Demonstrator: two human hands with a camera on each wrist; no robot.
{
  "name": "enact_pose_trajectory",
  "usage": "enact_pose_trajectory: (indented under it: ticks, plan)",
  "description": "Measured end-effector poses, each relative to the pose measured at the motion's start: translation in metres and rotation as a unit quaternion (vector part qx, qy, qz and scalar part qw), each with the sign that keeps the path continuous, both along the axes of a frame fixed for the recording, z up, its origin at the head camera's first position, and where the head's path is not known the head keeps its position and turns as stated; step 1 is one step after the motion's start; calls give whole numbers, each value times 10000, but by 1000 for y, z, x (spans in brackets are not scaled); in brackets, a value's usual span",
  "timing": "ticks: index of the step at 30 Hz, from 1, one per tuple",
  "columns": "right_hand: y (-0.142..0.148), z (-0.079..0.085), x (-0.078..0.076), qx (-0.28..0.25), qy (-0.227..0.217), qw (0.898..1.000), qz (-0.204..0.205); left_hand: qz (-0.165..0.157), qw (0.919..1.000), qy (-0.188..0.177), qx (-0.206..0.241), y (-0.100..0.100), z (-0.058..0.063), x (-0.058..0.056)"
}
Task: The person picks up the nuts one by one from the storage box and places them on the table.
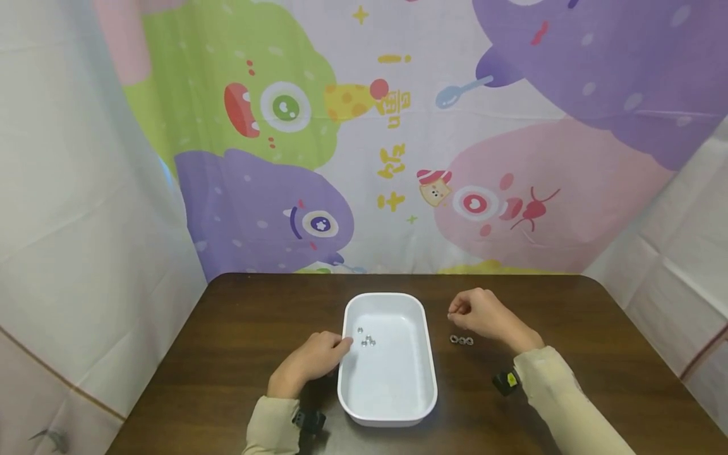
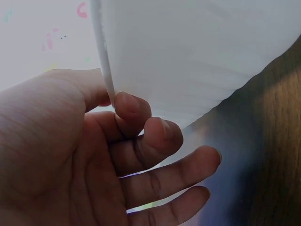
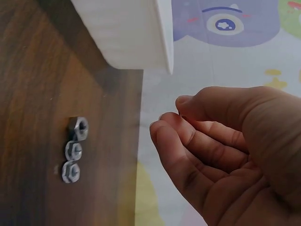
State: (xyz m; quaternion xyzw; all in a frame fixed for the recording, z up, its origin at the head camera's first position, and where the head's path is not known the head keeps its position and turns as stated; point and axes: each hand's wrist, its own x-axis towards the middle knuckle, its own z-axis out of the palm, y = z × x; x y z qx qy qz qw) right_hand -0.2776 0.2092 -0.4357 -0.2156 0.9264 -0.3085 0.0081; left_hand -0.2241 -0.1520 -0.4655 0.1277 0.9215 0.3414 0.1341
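Observation:
A white rectangular tray (image 1: 392, 385) with rounded corners stands on the table, with several small metal nuts (image 1: 368, 340) lying inside toward its left wall. My left hand (image 1: 315, 355) holds the tray's left rim. The thumb lies over the edge and the fingers bend against the outer wall (image 2: 188, 56). To the tray's right, my right hand (image 1: 483, 313) hovers beyond a short row of three nuts (image 1: 462, 340). Its thumb and fingers (image 3: 169, 146) are loosely bent with the tips near each other, and no object shows between them. The three nuts (image 3: 74, 150) lie apart from that hand.
The dark brown wooden table (image 1: 256, 303) carries everything. Behind it hangs a cloth (image 1: 392, 240) printed with cartoon monsters, and pale cloth (image 1: 85, 189) hangs at the sides. A small black camera (image 1: 309, 420) sits at the left wrist, another (image 1: 505, 383) at the right.

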Motion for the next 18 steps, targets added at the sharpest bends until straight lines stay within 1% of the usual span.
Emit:
enact_pose_trajectory:
  ticks: [7, 18]
  plan:
    - [9, -8, 4, -37, -88, 10000, -18, -24, 10000, 95, 18, 0, -2, 0]
    - [26, -22, 7, 19, -152, 9997, -189, -44, 9999, 94, 37, 0, -3, -1]
